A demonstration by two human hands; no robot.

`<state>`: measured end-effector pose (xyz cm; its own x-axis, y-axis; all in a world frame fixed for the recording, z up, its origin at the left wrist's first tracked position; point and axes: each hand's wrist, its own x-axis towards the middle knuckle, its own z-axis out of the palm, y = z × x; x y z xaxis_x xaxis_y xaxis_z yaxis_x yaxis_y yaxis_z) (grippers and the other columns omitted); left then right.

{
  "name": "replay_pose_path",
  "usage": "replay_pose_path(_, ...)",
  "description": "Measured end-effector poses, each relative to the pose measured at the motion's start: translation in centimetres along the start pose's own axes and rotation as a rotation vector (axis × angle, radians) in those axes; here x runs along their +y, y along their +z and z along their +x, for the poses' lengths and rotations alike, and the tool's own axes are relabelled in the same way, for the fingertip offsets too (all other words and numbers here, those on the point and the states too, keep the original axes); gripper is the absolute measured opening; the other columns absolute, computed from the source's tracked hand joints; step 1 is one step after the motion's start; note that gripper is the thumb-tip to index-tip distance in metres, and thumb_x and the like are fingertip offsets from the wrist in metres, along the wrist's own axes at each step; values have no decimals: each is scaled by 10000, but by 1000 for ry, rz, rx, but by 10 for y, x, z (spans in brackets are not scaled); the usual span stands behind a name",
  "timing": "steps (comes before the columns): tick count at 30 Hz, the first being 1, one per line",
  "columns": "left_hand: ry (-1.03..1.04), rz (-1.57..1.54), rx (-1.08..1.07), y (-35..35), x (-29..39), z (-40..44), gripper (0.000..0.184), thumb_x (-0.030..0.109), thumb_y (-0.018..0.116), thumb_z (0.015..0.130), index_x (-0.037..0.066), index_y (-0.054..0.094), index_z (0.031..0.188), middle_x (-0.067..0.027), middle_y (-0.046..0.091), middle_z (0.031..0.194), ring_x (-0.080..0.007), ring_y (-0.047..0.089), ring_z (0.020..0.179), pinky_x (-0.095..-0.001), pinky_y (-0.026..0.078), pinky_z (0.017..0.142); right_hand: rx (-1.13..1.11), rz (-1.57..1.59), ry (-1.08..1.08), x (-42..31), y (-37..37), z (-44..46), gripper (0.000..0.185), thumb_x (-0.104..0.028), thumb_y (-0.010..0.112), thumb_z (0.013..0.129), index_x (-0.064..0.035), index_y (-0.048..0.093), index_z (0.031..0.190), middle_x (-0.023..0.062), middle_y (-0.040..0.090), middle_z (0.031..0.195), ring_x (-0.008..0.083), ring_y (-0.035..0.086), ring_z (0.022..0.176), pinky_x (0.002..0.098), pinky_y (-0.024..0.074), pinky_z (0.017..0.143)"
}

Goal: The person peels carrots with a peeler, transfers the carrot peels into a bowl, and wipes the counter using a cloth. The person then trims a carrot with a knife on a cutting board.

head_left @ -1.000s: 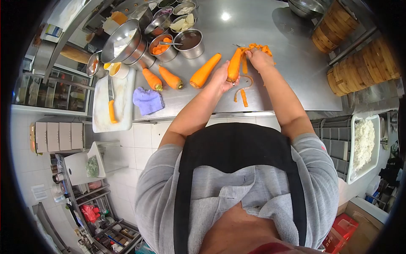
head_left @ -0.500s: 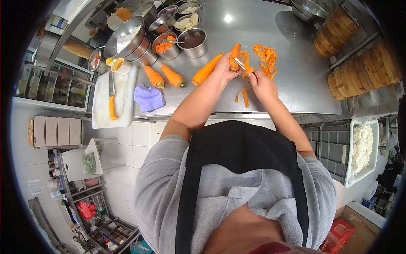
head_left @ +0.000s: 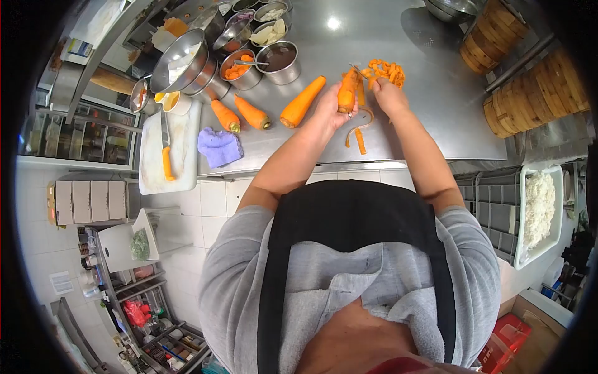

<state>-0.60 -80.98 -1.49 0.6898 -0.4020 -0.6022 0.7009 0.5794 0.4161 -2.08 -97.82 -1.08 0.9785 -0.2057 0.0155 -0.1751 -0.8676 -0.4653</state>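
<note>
My left hand (head_left: 331, 107) is wrapped round a carrot (head_left: 347, 93) above the steel table (head_left: 386, 37). My right hand (head_left: 389, 96) is closed on a peeler (head_left: 356, 67), whose metal head shows at the carrot's far end. Orange peel strips (head_left: 387, 71) lie in a heap just beyond my right hand, and a few loose strips (head_left: 360, 142) lie nearer the table edge. Left of my left hand rests a large orange carrot (head_left: 303, 103). Two more carrots with green ends (head_left: 224, 116) (head_left: 252, 113) lie farther left.
A purple cloth (head_left: 219, 148) lies near the front edge. Beside it, a white cutting board (head_left: 149, 153) holds an orange-handled knife (head_left: 166, 163). Metal bowls and pots (head_left: 279, 62) stand at the back left. Bamboo steamers (head_left: 536, 93) are at the right.
Since half a second ago, the peeler has moved from the carrot's near part to its far end. My right hand has moved away from me, towards the peel heap.
</note>
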Motion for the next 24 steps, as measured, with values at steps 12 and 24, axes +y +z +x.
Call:
replay_pose_path(12, 39, 63, 10, 2, 6, 9, 351, 399, 347, 1006, 124, 501, 1162, -109, 572, 1078, -261, 559, 943, -402, 479, 729, 54, -47, -201, -29, -25, -94, 363, -427, 464, 939, -79, 560, 901, 141, 655, 734, 368, 643, 720, 471, 499, 636)
replay_pose_path(24, -1, 31, 10, -10, -1, 4, 326, 377, 360, 1006, 92, 486, 1102, -89, 535, 964, -223, 528, 799, -341, 483, 629, 38, -26, -83, -9, -20, -51, 394, -456, 422, 947, -96, 582, 952, 150, 669, 835, 354, 643, 791, 474, 496, 680)
